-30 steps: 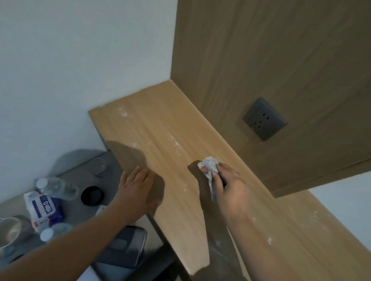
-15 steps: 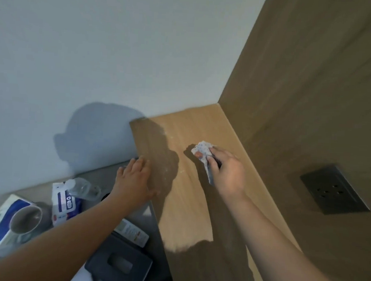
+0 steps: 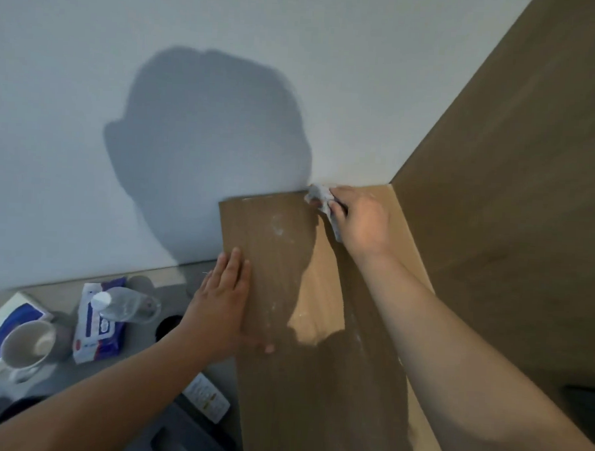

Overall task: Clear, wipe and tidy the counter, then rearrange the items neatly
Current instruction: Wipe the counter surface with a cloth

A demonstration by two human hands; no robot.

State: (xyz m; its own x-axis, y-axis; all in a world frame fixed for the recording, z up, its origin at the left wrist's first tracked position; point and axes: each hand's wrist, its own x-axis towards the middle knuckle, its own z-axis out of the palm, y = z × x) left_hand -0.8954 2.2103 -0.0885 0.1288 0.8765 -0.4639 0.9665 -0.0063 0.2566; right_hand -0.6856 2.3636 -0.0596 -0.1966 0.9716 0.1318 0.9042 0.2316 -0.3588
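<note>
Head view: the right hand (image 3: 361, 221) sits at about 1 o'clock of the frame, its grip pinching a crumpled white wipe (image 3: 320, 195) between curled fingers and thumb. The wipe is pressed into the far corner of the wooden desk (image 3: 281, 379), where the board meets the white wall (image 3: 228, 66) and the wood panel (image 3: 514, 202). Bunching the wipe that way probably lets it reach into the seam.

White dust streaks (image 3: 278, 227) lie at 11 o'clock of the desk, just left of the wipe, and fainter specks trail down towards 6 o'clock, so I judge the wiping only partly done.

The left hand (image 3: 221, 307) lies flat at 9 o'clock on the desk's edge, its grip spread with fingers straight and holding nothing; it looks like a brace for the long reach.

At 8 o'clock, on the grey side desk (image 3: 61, 292) below, stand a wet-wipe pack (image 3: 94, 321), a clear bottle (image 3: 126, 304) lying across it, a mug (image 3: 28, 345) and a blue-and-white box (image 3: 5, 317). A remote (image 3: 206, 398) sits at 6 o'clock. These were likely parked there to free the top.
</note>
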